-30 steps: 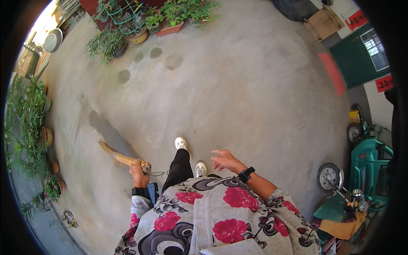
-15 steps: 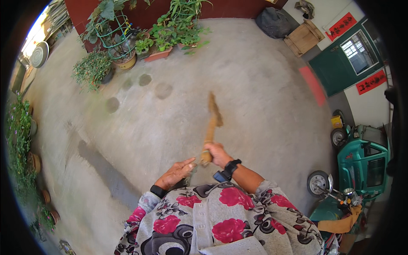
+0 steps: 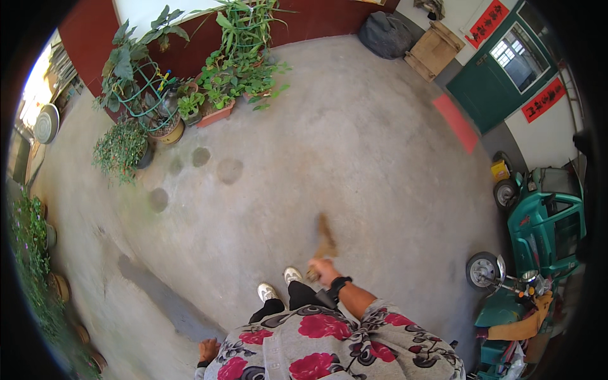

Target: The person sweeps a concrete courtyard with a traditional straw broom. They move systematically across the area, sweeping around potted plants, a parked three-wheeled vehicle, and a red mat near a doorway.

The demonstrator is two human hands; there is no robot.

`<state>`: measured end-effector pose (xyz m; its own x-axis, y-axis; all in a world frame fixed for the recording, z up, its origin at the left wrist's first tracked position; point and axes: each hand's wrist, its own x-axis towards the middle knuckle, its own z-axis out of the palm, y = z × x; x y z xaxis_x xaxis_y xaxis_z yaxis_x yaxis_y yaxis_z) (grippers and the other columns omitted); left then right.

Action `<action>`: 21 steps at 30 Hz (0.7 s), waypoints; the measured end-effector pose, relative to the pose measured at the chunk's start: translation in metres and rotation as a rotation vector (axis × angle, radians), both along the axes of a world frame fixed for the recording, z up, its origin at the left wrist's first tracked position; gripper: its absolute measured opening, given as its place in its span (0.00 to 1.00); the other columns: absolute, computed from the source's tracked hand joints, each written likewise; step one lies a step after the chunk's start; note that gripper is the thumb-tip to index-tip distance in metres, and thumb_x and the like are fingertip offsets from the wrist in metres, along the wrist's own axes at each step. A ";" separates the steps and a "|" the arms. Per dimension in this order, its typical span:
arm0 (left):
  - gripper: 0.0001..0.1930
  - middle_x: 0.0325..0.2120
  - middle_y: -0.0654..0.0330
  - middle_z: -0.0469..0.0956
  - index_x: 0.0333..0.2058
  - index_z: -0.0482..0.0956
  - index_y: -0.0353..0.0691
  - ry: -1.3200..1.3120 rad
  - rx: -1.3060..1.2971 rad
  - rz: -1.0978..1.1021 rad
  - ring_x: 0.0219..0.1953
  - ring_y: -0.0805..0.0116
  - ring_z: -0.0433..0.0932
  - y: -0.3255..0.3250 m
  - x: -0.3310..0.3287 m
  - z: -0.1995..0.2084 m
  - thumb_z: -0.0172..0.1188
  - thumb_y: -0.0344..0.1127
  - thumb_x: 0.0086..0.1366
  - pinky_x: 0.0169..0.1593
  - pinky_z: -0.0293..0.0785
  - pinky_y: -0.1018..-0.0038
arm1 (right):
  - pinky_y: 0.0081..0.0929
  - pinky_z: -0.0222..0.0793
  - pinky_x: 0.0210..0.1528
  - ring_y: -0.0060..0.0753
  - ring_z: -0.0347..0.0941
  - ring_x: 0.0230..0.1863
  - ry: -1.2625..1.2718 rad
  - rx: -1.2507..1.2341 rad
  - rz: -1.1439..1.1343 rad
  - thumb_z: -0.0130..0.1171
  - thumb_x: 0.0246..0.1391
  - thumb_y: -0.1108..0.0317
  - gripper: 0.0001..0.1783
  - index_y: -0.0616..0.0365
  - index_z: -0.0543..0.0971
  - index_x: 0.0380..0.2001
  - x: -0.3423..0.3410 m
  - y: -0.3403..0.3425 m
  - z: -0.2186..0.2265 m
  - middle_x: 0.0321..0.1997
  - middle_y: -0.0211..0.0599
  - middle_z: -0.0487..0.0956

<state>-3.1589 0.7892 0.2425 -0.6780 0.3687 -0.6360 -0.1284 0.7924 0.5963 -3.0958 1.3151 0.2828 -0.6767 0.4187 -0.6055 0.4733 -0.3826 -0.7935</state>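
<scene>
My right hand point(image 3: 325, 271), wearing a dark wristband, is wrapped round the handle of a short brown hand broom point(image 3: 325, 235). The broom's bristle end points ahead, away from my body, and is smeared by motion. Low at my left side, my left hand point(image 3: 209, 349) hangs beside the flowered top point(image 3: 323, 326) with its fingers curled in, and nothing shows in it. Below me, the white shoes point(image 3: 268, 291) on my feet stand on the concrete floor point(image 3: 285, 190).
Potted plants point(image 3: 215, 114) line the red wall ahead, and more pots point(image 3: 59, 287) stand along the left. On the right is a green three-wheeled vehicle point(image 3: 522, 253). A wooden board point(image 3: 434, 50) and a dark sack point(image 3: 385, 36) lie near the green door point(image 3: 487, 88); a red mat point(image 3: 456, 123) lies before it.
My left hand has dropped from beside the broom to my left side, its fingers now curled. The broom is nearer my body in view. The view has shifted and my shoes now show.
</scene>
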 end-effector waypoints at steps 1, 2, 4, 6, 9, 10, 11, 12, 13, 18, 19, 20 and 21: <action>0.09 0.15 0.50 0.70 0.18 0.69 0.40 0.391 -0.076 -0.396 0.19 0.50 0.71 -0.012 0.004 -0.009 0.53 0.40 0.46 0.21 0.63 0.60 | 0.23 0.65 0.21 0.25 0.66 0.18 -0.071 -0.120 0.003 0.55 0.35 0.73 0.07 0.60 0.69 0.22 -0.015 -0.020 0.006 0.18 0.30 0.67; 0.09 0.17 0.49 0.70 0.19 0.69 0.41 0.411 -0.188 -0.538 0.21 0.48 0.70 -0.013 0.007 -0.019 0.54 0.40 0.45 0.22 0.63 0.58 | 0.23 0.65 0.20 0.26 0.66 0.17 -0.167 -0.438 -0.131 0.55 0.34 0.73 0.08 0.60 0.69 0.22 -0.026 -0.037 0.017 0.18 0.30 0.67; 0.08 0.19 0.49 0.71 0.19 0.69 0.40 0.417 0.114 -0.257 0.22 0.50 0.71 -0.003 0.004 -0.028 0.53 0.38 0.46 0.23 0.65 0.61 | 0.25 0.66 0.20 0.28 0.67 0.18 -0.130 -0.359 0.115 0.56 0.34 0.72 0.13 0.63 0.69 0.28 -0.045 -0.038 0.047 0.19 0.34 0.69; 0.08 0.21 0.50 0.72 0.22 0.69 0.39 0.380 0.191 -0.196 0.24 0.53 0.73 0.022 -0.003 -0.020 0.52 0.37 0.48 0.25 0.67 0.65 | 0.26 0.67 0.20 0.30 0.69 0.19 -0.108 -0.365 0.190 0.56 0.33 0.71 0.20 0.66 0.68 0.35 -0.058 -0.031 0.076 0.21 0.37 0.70; 0.12 0.24 0.50 0.73 0.32 0.67 0.35 0.211 0.116 -0.214 0.26 0.57 0.74 0.080 -0.031 0.018 0.51 0.36 0.51 0.28 0.70 0.69 | 0.26 0.68 0.21 0.33 0.72 0.22 -0.104 -0.495 0.082 0.57 0.33 0.70 0.36 0.69 0.58 0.50 -0.070 -0.015 0.109 0.27 0.45 0.72; 0.15 0.26 0.50 0.73 0.36 0.64 0.33 0.110 0.186 -0.071 0.27 0.59 0.74 0.099 -0.038 0.035 0.50 0.36 0.53 0.28 0.71 0.70 | 0.26 0.68 0.21 0.33 0.72 0.21 -0.080 -0.482 0.079 0.57 0.33 0.70 0.35 0.69 0.58 0.49 -0.071 -0.008 0.115 0.28 0.45 0.72; 0.18 0.27 0.50 0.73 0.40 0.62 0.31 0.008 0.253 0.071 0.28 0.60 0.74 0.116 -0.045 0.052 0.49 0.36 0.54 0.29 0.71 0.70 | 0.25 0.68 0.21 0.33 0.72 0.21 -0.058 -0.472 0.074 0.57 0.34 0.70 0.35 0.69 0.59 0.49 -0.070 -0.004 0.119 0.28 0.45 0.72; 0.21 0.28 0.50 0.72 0.44 0.59 0.29 -0.096 0.319 0.212 0.29 0.61 0.74 0.130 -0.049 0.069 0.48 0.36 0.55 0.30 0.71 0.70 | 0.25 0.68 0.21 0.33 0.72 0.21 -0.028 -0.470 0.072 0.57 0.34 0.70 0.34 0.69 0.60 0.48 -0.068 0.002 0.121 0.28 0.45 0.72; 0.23 0.29 0.50 0.72 0.46 0.58 0.28 -0.175 0.349 0.319 0.29 0.62 0.74 0.141 -0.051 0.084 0.48 0.36 0.56 0.30 0.71 0.71 | 0.25 0.69 0.21 0.33 0.72 0.22 0.009 -0.425 0.048 0.56 0.35 0.70 0.34 0.69 0.59 0.48 -0.063 0.011 0.123 0.28 0.45 0.72; 0.23 0.29 0.50 0.72 0.48 0.57 0.29 -0.336 0.322 0.573 0.28 0.63 0.74 0.153 -0.045 0.123 0.47 0.36 0.56 0.31 0.71 0.72 | 0.28 0.71 0.23 0.36 0.72 0.24 0.083 -0.380 -0.212 0.53 0.39 0.72 0.26 0.67 0.61 0.45 -0.026 0.071 0.114 0.30 0.43 0.71; 0.23 0.28 0.50 0.73 0.48 0.58 0.29 -0.334 0.304 0.570 0.28 0.63 0.74 0.148 -0.040 0.123 0.47 0.36 0.56 0.31 0.71 0.72 | 0.29 0.70 0.23 0.36 0.72 0.24 0.096 -0.413 -0.311 0.52 0.39 0.73 0.23 0.65 0.62 0.42 -0.018 0.081 0.109 0.30 0.43 0.70; 0.19 0.27 0.52 0.73 0.44 0.62 0.29 -0.282 0.276 0.581 0.28 0.63 0.74 0.141 -0.032 0.120 0.46 0.36 0.56 0.29 0.70 0.73 | 0.30 0.70 0.22 0.37 0.71 0.24 0.135 -0.457 -0.397 0.51 0.39 0.75 0.20 0.64 0.64 0.40 -0.010 0.092 0.103 0.30 0.42 0.70; 0.17 0.26 0.54 0.73 0.40 0.67 0.30 -0.250 0.308 0.626 0.27 0.64 0.74 0.133 -0.023 0.115 0.46 0.36 0.55 0.28 0.69 0.73 | 0.31 0.68 0.21 0.36 0.70 0.23 0.132 -0.550 -0.417 0.51 0.39 0.75 0.17 0.63 0.64 0.37 -0.003 0.103 0.096 0.27 0.41 0.69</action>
